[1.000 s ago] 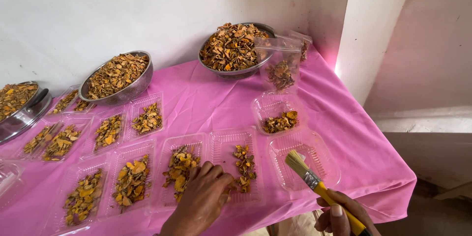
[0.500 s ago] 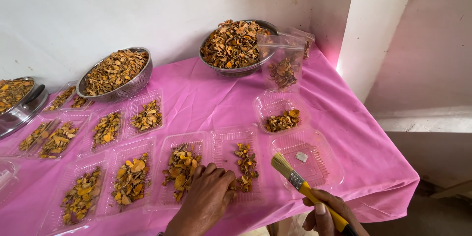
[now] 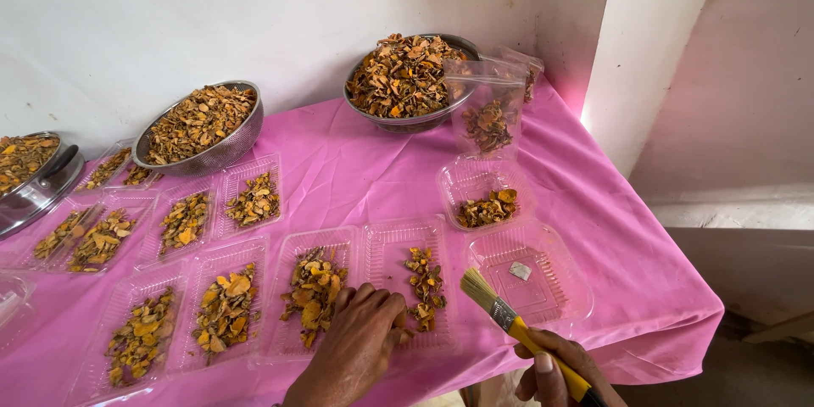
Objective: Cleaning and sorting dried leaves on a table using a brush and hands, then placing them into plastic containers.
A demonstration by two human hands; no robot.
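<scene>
I see my left hand [image 3: 360,343] lying flat, fingers bent a little, on a clear plastic tray [image 3: 365,292] at the front of the desk [image 3: 356,170]. It holds nothing; the fingertips touch the dry orange chips [image 3: 424,288] in the right half of that tray. My right hand [image 3: 555,369] is closed around a paint brush [image 3: 517,326] with a yellow handle. The pale bristles point up and to the left, just above the edge of the tray, near the chips but I cannot tell if they touch.

I think the work is well along but not done. Most trays already have chips in them: the two-part trays on the left [image 3: 182,314], the ones behind them [image 3: 220,208], and the small tray [image 3: 483,195] further back on the right. The round clear tray [image 3: 530,275] by the brush has only one small pale bit in it, so it looks like it is left to fill. Two big metal bowls [image 3: 199,127] [image 3: 411,80] at the back are heaped high with chips, so a lot is left to share out. A clear bag [image 3: 487,110] with some chips stands by the right bowl.

The chips are thin, curly and dry, orange and brown, and look light and crumbly. The desk has a bright pink cloth on it
</scene>
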